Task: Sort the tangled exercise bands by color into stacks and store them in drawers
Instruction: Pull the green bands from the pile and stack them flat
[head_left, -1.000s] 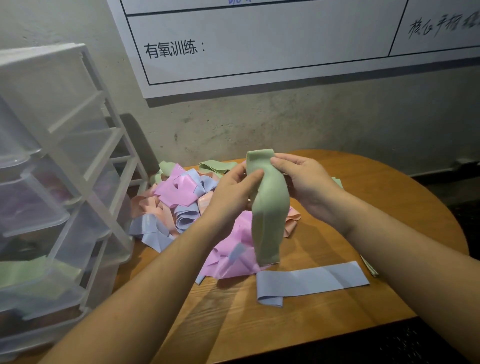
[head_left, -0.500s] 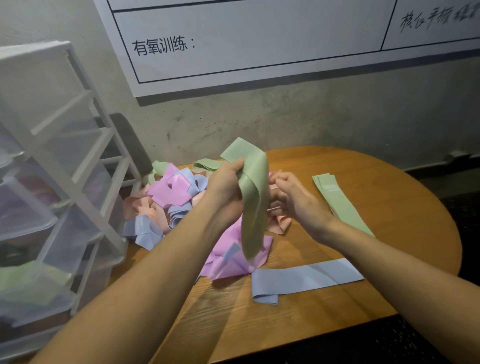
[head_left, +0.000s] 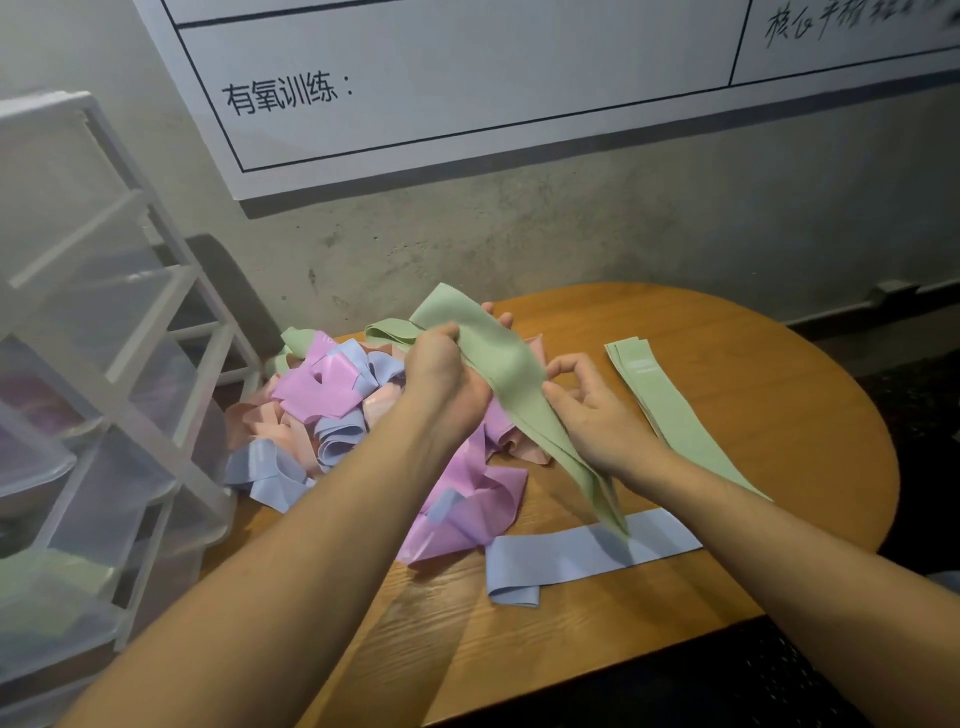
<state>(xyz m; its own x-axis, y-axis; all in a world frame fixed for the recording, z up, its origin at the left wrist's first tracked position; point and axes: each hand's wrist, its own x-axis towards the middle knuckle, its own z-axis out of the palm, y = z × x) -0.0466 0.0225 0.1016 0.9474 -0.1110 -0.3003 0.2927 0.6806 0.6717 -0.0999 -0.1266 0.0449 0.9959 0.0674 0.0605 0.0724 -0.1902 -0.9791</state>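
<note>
A green band (head_left: 498, 364) is held above the table, slanting down to the right. My left hand (head_left: 441, 374) grips its upper part. My right hand (head_left: 592, 410) pinches its lower edge with thumb and fingers. Under both hands lies a tangled pile of pink, peach, blue and green bands (head_left: 332, 405). A flat stack of green bands (head_left: 670, 410) lies to the right of my right hand. One blue band (head_left: 587, 556) lies flat near the table's front edge. The clear plastic drawer unit (head_left: 93, 415) stands at the left, with green bands in a lower drawer (head_left: 47, 592).
The round wooden table (head_left: 753, 353) stands against a concrete wall, with a white printed board (head_left: 467, 78) hanging above. Bare wood shows at the back right and at the front. The floor beyond the table's edge is dark.
The green band has gone from hanging upright to slanting down to the right. My right hand has shifted from its top down to its lower edge.
</note>
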